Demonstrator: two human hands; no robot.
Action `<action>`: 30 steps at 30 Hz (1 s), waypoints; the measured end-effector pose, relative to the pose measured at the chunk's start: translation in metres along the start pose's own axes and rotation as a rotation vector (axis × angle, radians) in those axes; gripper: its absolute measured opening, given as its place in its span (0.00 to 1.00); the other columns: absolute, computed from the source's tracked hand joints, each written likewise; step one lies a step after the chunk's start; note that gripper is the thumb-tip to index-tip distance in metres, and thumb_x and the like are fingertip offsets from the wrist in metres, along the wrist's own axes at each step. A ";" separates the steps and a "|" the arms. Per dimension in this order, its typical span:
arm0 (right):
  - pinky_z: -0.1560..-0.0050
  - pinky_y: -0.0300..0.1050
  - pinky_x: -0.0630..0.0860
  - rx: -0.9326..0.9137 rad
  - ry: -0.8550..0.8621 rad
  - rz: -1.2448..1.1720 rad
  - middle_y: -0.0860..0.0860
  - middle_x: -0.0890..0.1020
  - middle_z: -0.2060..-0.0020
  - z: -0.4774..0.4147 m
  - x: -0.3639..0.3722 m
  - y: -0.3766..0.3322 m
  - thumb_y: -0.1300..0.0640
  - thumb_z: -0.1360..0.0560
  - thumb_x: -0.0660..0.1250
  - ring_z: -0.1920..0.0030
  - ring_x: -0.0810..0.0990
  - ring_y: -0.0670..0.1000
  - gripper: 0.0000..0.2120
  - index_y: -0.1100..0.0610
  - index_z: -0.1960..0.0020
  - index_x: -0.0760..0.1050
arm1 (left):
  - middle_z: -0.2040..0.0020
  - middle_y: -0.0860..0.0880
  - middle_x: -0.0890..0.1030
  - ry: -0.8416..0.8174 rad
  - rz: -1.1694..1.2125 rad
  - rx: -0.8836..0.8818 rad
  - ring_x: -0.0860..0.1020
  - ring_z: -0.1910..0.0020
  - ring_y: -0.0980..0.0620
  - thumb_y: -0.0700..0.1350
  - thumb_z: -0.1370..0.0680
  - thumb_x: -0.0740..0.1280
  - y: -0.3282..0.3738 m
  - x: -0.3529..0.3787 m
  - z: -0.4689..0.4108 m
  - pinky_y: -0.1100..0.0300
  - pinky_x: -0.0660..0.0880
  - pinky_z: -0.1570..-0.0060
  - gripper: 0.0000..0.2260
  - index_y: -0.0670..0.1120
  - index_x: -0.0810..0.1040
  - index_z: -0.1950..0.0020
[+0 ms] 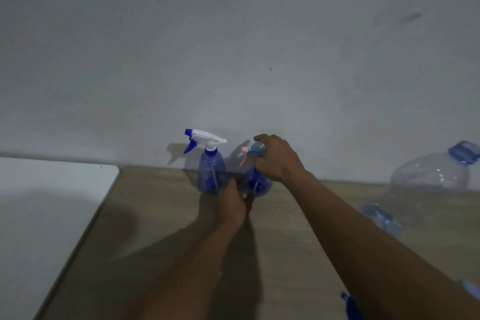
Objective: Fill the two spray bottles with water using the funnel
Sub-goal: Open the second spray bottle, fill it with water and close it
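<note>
While my right hand [276, 157] wraps over the teal-and-pink trigger head [253, 151] of the nearer spray bottle [257, 182], fingers closed around it, my left hand [233, 204] steadies that bottle's rounded base, fingers curled against the translucent blue plastic. Just beside it, the second spray bottle [211, 174] stands upright against the wall [233, 47], smooth and pear-shaped, with a white and blue trigger. Both sit on the matte wooden table [155, 228]. A large crinkled clear water jug [436, 176] sits at right. No lettering is legible.
</note>
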State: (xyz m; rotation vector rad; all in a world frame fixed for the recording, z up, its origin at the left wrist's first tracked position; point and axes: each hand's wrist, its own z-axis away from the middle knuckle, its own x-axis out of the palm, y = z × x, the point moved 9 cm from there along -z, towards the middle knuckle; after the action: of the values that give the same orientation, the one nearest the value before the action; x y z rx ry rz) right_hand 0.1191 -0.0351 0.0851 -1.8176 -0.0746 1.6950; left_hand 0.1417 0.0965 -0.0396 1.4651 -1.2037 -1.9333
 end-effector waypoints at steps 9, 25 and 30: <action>0.57 0.44 0.68 0.006 -0.011 -0.065 0.58 0.81 0.49 0.026 0.007 0.037 0.61 0.22 0.66 0.54 0.76 0.57 0.07 0.57 0.45 0.74 | 0.62 0.54 0.81 -0.047 0.099 0.098 0.78 0.58 0.56 0.39 0.21 0.64 0.026 0.026 0.004 0.63 0.76 0.60 0.04 0.45 0.78 0.53; 0.59 0.45 0.71 0.078 -0.066 -0.167 0.53 0.81 0.53 0.165 -0.046 0.079 0.58 0.25 0.71 0.53 0.79 0.55 0.07 0.54 0.48 0.77 | 0.53 0.55 0.84 -0.333 0.147 0.117 0.82 0.54 0.55 0.54 0.36 0.74 0.063 0.076 0.132 0.55 0.79 0.54 0.17 0.61 0.78 0.49; 0.61 0.40 0.70 0.082 -0.022 -0.229 0.52 0.80 0.54 0.207 -0.045 0.117 0.58 0.25 0.73 0.54 0.78 0.53 0.09 0.56 0.46 0.78 | 0.55 0.48 0.84 -0.366 0.200 0.047 0.82 0.53 0.44 0.53 0.38 0.68 0.067 0.105 0.172 0.42 0.79 0.51 0.17 0.50 0.80 0.51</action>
State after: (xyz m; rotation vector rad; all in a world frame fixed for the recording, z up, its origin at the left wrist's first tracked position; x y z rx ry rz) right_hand -0.1210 -0.0639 0.0764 -1.6618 -0.2111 1.5346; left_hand -0.0650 0.0461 -0.0305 0.9908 -1.4978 -2.0996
